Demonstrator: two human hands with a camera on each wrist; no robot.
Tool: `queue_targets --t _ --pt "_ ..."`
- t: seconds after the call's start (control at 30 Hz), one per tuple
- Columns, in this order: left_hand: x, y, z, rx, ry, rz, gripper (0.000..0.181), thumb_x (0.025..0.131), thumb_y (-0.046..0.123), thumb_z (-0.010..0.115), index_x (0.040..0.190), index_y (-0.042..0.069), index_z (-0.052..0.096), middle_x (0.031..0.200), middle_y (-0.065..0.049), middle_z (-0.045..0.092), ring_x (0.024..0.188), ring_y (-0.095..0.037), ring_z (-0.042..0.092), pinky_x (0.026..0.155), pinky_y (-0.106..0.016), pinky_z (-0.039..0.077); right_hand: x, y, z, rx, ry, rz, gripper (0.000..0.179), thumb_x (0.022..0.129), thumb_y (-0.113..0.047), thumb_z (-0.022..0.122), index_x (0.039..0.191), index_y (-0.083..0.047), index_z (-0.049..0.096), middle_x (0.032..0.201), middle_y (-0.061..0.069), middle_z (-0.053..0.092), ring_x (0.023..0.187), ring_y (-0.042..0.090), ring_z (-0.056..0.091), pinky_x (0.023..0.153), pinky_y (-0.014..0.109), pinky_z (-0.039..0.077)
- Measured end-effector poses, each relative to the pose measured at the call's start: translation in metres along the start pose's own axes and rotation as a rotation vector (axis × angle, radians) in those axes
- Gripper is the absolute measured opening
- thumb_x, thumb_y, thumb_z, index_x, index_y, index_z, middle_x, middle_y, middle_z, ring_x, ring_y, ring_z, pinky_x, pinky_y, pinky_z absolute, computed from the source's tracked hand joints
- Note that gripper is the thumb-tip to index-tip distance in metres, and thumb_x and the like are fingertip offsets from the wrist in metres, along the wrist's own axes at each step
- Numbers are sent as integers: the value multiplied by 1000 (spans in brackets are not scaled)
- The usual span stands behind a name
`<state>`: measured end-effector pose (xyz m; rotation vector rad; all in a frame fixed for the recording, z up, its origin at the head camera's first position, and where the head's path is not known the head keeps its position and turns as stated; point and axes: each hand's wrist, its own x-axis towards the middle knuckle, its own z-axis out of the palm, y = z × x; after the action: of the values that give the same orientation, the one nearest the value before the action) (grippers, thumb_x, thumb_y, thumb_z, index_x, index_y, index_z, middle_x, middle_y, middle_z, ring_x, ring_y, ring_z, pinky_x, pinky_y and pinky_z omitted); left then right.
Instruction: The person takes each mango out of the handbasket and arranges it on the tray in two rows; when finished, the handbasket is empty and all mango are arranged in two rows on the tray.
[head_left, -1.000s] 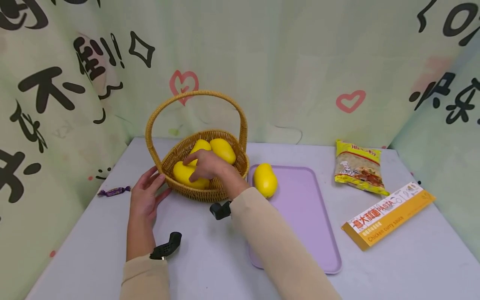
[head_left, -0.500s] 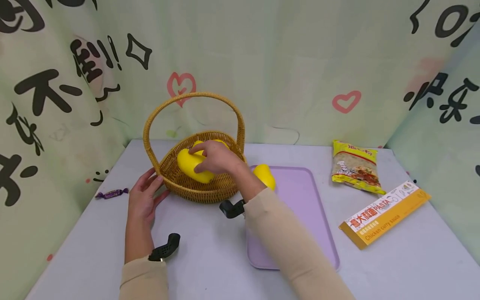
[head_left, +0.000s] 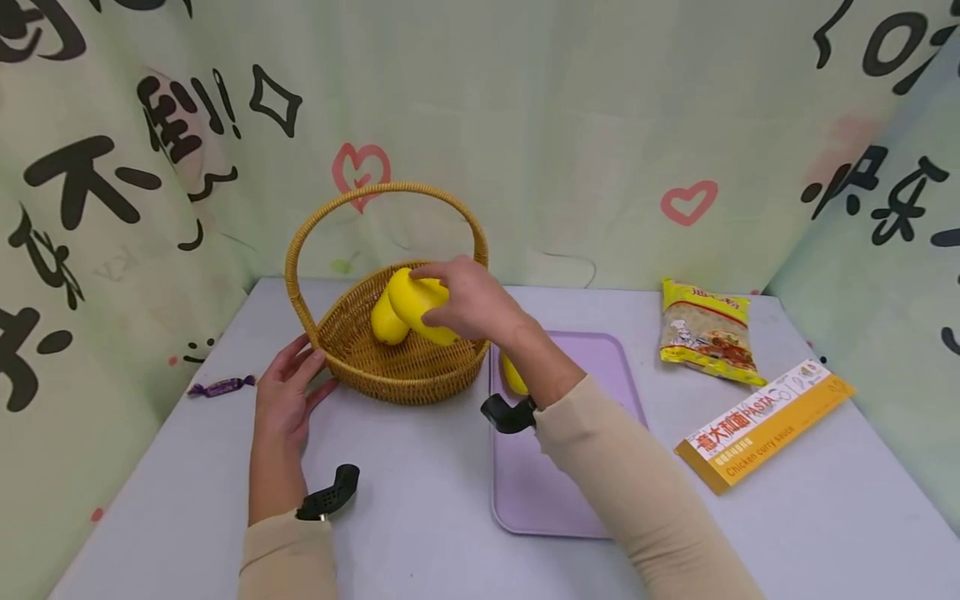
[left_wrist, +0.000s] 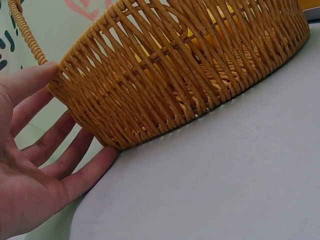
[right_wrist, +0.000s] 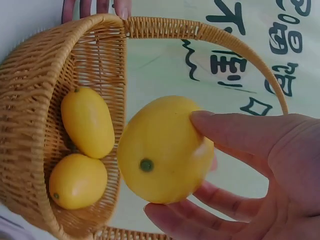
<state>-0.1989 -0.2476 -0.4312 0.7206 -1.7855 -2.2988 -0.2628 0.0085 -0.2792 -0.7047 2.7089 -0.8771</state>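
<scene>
My right hand (head_left: 483,304) grips a yellow mango (right_wrist: 165,150) between thumb and fingers, above the wicker basket (head_left: 405,392). Two more mangoes lie inside the basket; the right wrist view shows an upper mango (right_wrist: 87,122) and a lower mango (right_wrist: 79,181) against each other. At the basket's left side, my left hand (left_wrist: 45,150) touches the wicker, thumb by the rim near the handle (head_left: 386,187) and fingers spread down the outer wall. Another mango (head_left: 513,377) sits on the purple tray (head_left: 547,492), mostly hidden by my right forearm.
A yellow food packet (head_left: 708,333) lies at the back right, with an orange and white pasta box (head_left: 765,429) in front of it. A purple wrapped candy (head_left: 221,387) lies left of the basket. Curtains (head_left: 585,142) stand behind the table.
My right hand has taken hold of a mango in the basket, lifted it and carried it to the right. My left hand stays at the basket's side.
</scene>
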Motion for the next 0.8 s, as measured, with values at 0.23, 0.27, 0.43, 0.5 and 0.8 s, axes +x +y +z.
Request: queue_targets --t 0.23,0.27,0.43,0.5,0.8 --pt "1 0 -1 -4 23 -16 56 98 30 71 151 34 52 155 0 48 134 -16 54 106 -37 54 -15 14 -14 3 50 5 57 94 -13 71 148 -22 58 152 10 51 134 29 46 105 44 50" --pt "1 0 -1 -11 23 -14 56 98 30 72 151 34 53 155 -1 48 134 -16 54 107 -38 54 -18 15 -16 10 58 13 56 94 -14 71 148 -22 58 151 11 50 134 29 47 107 45 50" --pt "0 -1 -1 13 18 -11 57 99 28 71 152 32 51 155 -1 47 133 -15 55 106 -36 55 -29 25 -25 41 87 65 56 94 -18 73 147 -24 59 147 12 51 128 29 51 102 45 52" --pt "0 -2 -1 7 22 -21 55 100 27 70 152 32 52 154 -1 48 132 -15 55 103 -34 57 -33 30 -28 49 98 79 56 94 -19 73 147 -25 59 145 13 52 122 29 53 94 41 53" --pt "0 0 -1 -34 19 -17 58 96 31 74 150 34 54 154 -1 47 135 -17 53 92 -27 59 -49 52 -43 96 145 135 56 95 -20 73 148 -23 58 142 15 53 110 33 61 81 37 59"
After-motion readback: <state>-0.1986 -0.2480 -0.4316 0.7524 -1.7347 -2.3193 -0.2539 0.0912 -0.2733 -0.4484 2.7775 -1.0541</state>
